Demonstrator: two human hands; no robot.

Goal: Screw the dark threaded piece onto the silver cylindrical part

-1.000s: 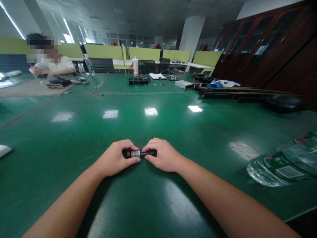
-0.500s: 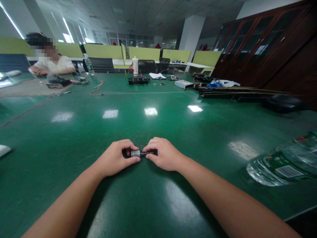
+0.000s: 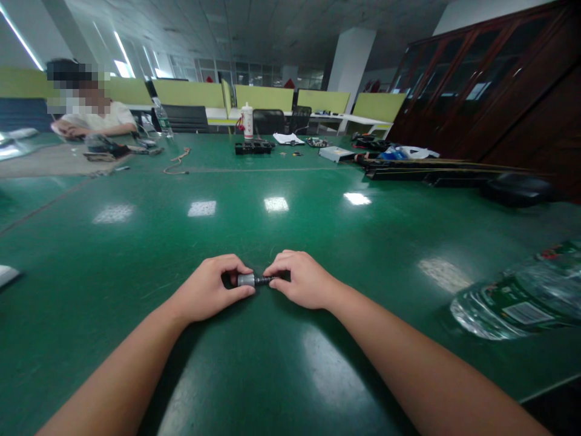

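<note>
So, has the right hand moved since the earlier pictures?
Yes, slightly: judged against the large bottle, the right hand has shifted a little to the right, toward that bottle.

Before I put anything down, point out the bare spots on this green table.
Widest bare patch of green table: beyond the left hand and right hand, up to the black device. Another: between the right hand and large bottle. Crowded: the far right, with black bars and a silver box.
</note>
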